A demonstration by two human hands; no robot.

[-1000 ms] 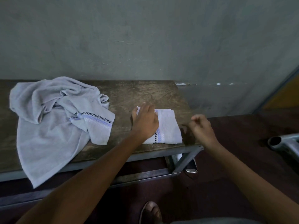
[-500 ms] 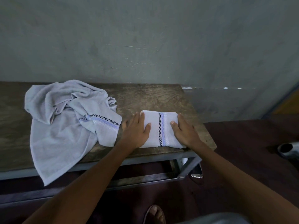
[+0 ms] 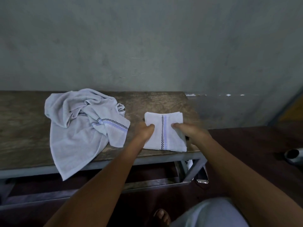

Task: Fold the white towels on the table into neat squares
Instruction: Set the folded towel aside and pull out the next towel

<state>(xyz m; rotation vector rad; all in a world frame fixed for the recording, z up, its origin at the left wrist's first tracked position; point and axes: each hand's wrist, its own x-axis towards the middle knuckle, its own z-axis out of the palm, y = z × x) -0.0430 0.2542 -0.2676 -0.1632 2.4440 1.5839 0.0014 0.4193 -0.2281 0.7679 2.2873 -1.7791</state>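
folded towel [image 3: 165,131]: matt terry cloth | table [image 3: 155,102]: rough worn wood | frame [image 3: 193,167]: dull metal

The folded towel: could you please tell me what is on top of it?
The left hand grips the folded towel at its left side, the right hand at its right; its striped middle shows. Cloth beneath them is hidden.

Bare table [image 3: 155,102] lies between crumpled towel [image 3: 78,125] and folded towel [image 3: 165,133].

Folded towel [image 3: 165,131] beside crumpled towel [image 3: 82,126]
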